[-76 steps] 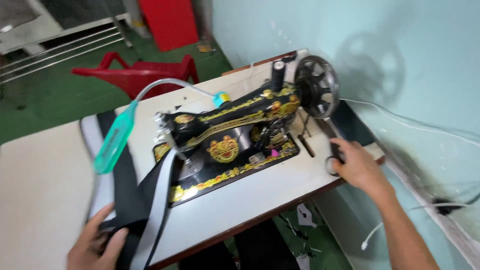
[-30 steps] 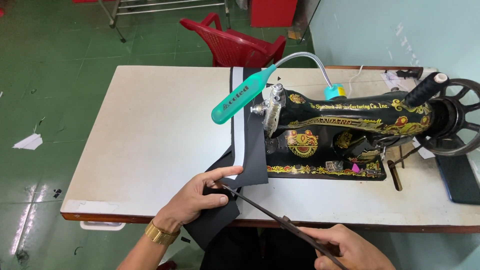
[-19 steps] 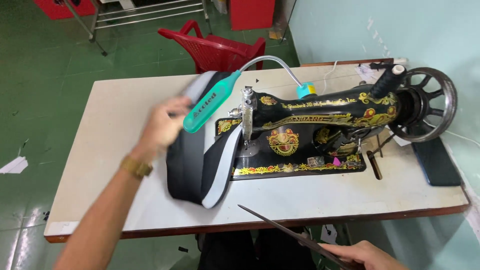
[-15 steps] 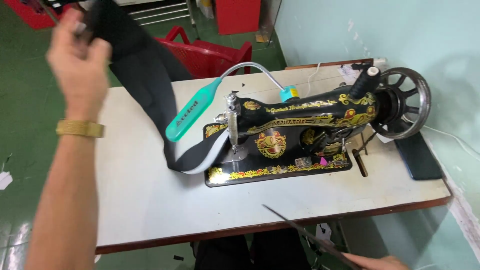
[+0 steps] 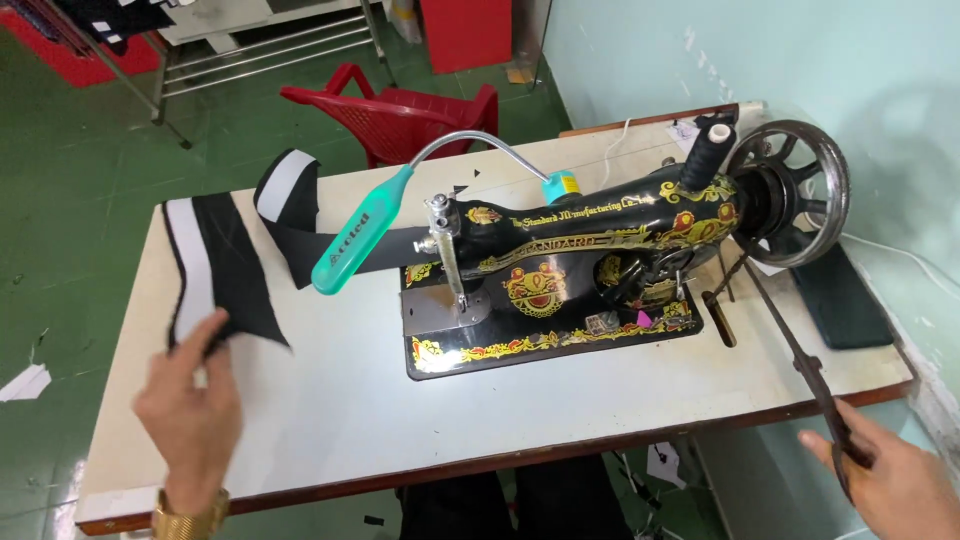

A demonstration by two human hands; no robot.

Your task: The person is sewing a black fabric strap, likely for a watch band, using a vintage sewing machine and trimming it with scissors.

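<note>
My left hand [image 5: 192,402], with a gold watch at the wrist, grips the near edge of a black and white fabric piece [image 5: 215,275] lying flat on the left of the white table [image 5: 350,410]. A second black and white piece [image 5: 292,205] lies curled behind it, near the teal lamp [image 5: 350,245]. At the table's right front corner, my right hand [image 5: 895,485] holds long dark scissors [image 5: 790,335]. Their blades point up toward the handwheel [image 5: 790,190] of the black and gold sewing machine [image 5: 570,270].
A black pad [image 5: 842,295] lies on the table's right end by the pale wall. A red plastic chair [image 5: 400,110] stands behind the table on the green floor. A metal rack [image 5: 250,45] and a red cabinet [image 5: 465,30] are farther back.
My left hand pulled the fabric out from the machine, swung it up and left, and now has it lying on the table's left side. My right hand carried the scissors to the right end.
</note>
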